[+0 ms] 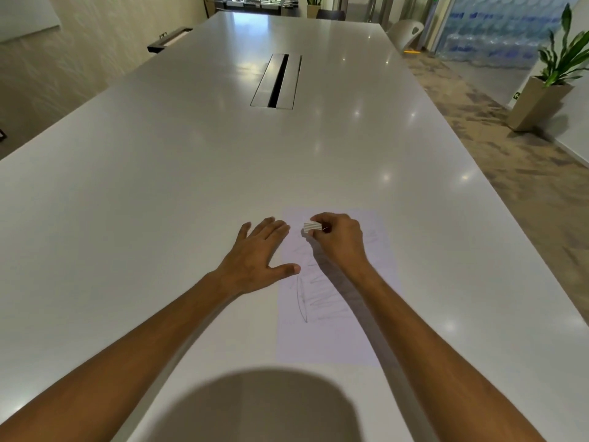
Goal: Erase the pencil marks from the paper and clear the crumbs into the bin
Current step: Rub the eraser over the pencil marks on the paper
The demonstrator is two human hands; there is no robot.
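A white sheet of paper (334,339) lies on the white table (159,202) in front of me, covered with grey pencil scribbles (322,298) down its middle. My right hand (339,237) pinches a small white eraser (311,227) over the paper's upper left part. My left hand (255,256) lies flat with fingers spread, its fingertips and thumb touching the paper's left edge. No bin is in view.
A dark cable slot (277,81) is set into the table's middle, far ahead. A potted plant (548,87) stands on the floor at the right, a white chair (406,31) past the far right corner. The table's near edge shows a round shadow (264,406).
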